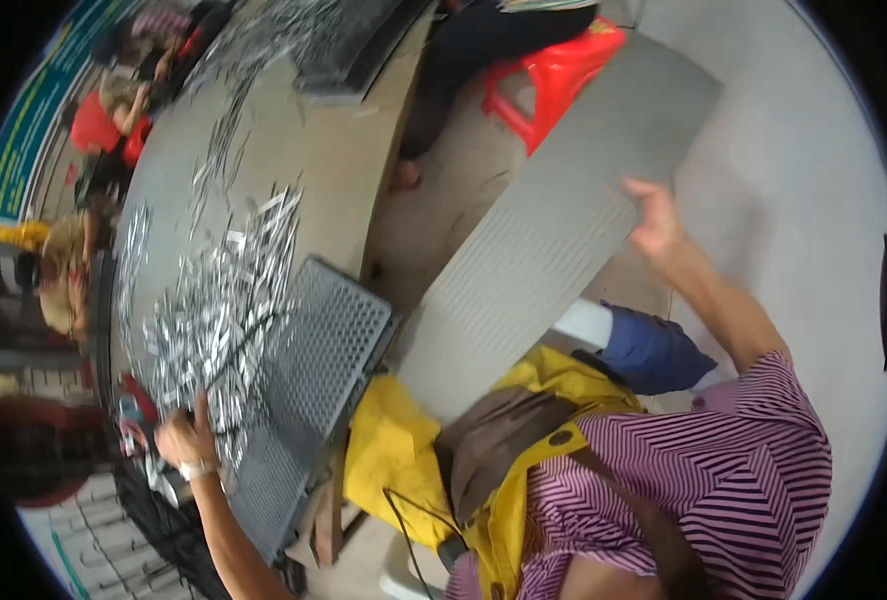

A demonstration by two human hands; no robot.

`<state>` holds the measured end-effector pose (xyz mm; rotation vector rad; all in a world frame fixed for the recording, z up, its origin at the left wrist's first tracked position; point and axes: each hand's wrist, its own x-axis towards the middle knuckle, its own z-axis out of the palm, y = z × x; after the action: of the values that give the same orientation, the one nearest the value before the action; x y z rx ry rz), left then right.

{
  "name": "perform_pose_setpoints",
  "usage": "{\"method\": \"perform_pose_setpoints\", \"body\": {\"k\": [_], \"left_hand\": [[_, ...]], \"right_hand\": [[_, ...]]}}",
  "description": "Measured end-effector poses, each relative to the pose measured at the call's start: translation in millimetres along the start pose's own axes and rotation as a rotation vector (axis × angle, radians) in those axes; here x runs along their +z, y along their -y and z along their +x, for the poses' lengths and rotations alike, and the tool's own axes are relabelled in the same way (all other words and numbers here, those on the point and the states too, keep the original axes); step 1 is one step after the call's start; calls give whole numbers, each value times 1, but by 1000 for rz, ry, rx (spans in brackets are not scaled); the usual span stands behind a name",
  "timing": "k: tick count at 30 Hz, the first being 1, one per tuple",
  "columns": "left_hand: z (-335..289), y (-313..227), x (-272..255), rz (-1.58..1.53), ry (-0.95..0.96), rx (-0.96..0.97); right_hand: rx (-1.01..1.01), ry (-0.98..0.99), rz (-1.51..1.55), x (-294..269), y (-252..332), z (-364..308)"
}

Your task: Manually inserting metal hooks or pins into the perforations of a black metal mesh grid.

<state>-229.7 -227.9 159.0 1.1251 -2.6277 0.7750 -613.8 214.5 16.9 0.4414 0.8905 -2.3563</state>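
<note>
My right hand (656, 222) grips the edge of a long, thin grey panel (554, 230) with a band of parallel ridges or slots across its middle. The panel is tilted beside the table, its near end close to the yellow apron on my lap. On the left, my left hand (186, 437) is closed, thumb up, at the edge of a heap of shiny metal strips (219, 310); what it holds, if anything, cannot be made out. Between the hands, a dark grey tray with rows of small holes (329, 335) lies at the table edge, with another holed section (272, 480) nearer me.
The long table (319, 165) runs away from me, with more loose strips and stacked dark panels (359, 45) farther along. A red plastic stool (564, 85) with a seated person stands beyond the grey panel. Other people (64, 270) sit across the table. A pale wall (794, 200) is on the right.
</note>
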Motion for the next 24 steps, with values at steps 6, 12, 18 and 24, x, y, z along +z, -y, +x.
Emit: {"method": "perform_pose_setpoints", "body": {"k": [6,12,18,24], "left_hand": [[7,0,5,-43,54,-43],[-7,-8,-7,-153,-17,54],[-7,-16,-17,-126,93,15],[-10,-11,-15,-112,106,-4]], "right_hand": [[-246,-201,-37,32,48,19],[-271,-280,-49,24,49,41],[-166,-253,6,18,12,58],[-4,-268,-16,22,-36,61]]}}
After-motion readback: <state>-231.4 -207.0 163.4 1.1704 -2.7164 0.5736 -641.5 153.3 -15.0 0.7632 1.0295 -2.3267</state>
